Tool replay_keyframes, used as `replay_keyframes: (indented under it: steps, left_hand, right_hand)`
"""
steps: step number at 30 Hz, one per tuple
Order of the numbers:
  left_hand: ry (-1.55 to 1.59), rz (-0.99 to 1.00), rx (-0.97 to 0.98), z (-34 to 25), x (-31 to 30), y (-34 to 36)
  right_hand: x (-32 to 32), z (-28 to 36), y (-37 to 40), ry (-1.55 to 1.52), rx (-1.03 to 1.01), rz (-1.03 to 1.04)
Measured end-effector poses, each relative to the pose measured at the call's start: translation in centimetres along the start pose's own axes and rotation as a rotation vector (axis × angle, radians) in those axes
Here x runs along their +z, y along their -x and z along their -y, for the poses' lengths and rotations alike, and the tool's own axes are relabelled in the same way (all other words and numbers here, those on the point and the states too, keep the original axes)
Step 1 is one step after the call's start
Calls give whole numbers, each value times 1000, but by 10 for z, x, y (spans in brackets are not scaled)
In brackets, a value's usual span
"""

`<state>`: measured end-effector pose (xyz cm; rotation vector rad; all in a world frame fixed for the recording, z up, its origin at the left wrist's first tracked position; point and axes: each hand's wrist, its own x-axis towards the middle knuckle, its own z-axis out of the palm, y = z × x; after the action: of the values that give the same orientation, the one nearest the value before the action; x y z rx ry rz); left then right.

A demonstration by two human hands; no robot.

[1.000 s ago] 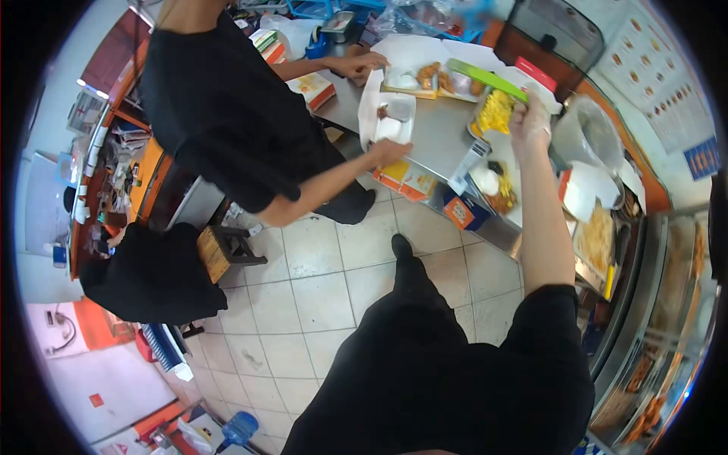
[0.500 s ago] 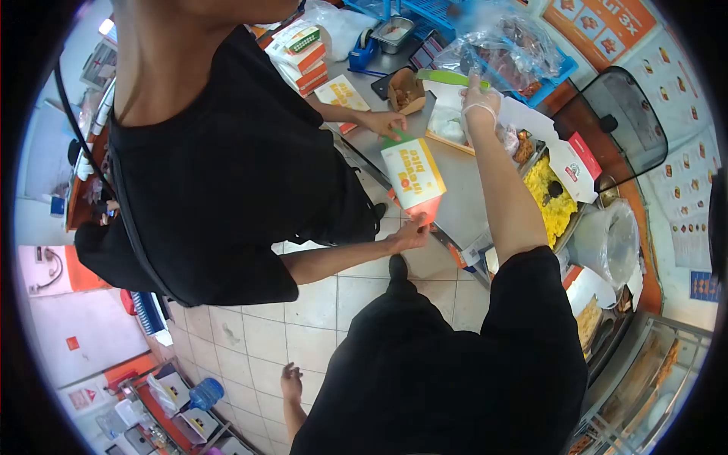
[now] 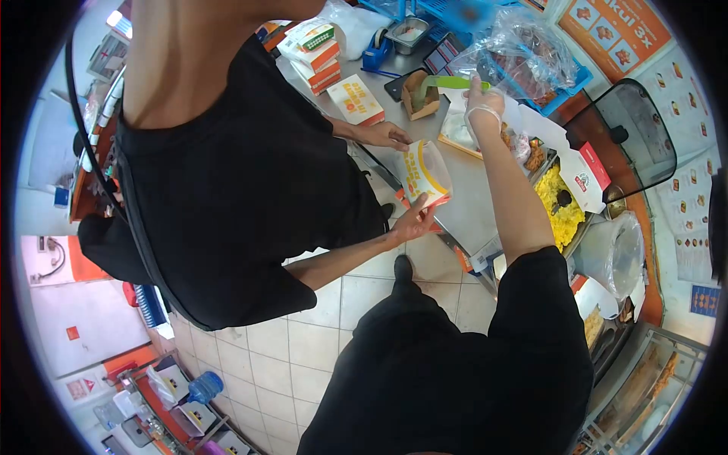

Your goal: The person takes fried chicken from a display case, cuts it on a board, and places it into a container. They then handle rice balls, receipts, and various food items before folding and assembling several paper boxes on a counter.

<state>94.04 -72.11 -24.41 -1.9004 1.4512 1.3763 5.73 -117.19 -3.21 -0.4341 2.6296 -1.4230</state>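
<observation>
My right hand [image 3: 485,106], in a clear glove, is closed on a long flat green utensil [image 3: 455,83]. Its far end dips into a small brown paper box [image 3: 419,105] on the steel counter; whether it carries anything I cannot make out. Just below my hand lies an open white box [image 3: 464,155] with white food that looks like rice. My left hand is out of view. Beside me, a co-worker's two hands [image 3: 413,220] hold a yellow-and-white printed carton [image 3: 427,178], with its open side showing.
Stacked cartons [image 3: 315,61] and a flat printed box [image 3: 355,100] sit at the back left. A blue crate [image 3: 574,82] holds bagged food. Yellow food [image 3: 559,205] fills a tray at right, near a plastic-lined tub [image 3: 613,250]. The co-worker [image 3: 220,189] stands close on my left.
The green utensil's end has come down into the brown box. The co-worker has turned the carton so its opening shows. My left hand has gone out of view.
</observation>
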Motion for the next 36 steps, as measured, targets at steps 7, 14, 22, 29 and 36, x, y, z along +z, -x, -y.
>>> replay_keyframes:
  steps: [7,14,22,29,36]
  left_hand:
    - [532,-199,-53,-108,-59,14]
    - [190,-102,255,-43,-76,-62]
    - [-383,199,398,-113,-170,-203]
    - [-741,373,558,-252,-152,-265]
    - [-1222,499,773,-295,-61,-217]
  right_hand:
    - [23,-21,-13,-405,175,-5]
    - [-6,-52,4,-1145,412,60]
    - [-260,-74,210,-1216,331,-285]
    - [-509,-200,523,-1187,343,-988]
    - [-697,-282,880,-724,385,-1700]
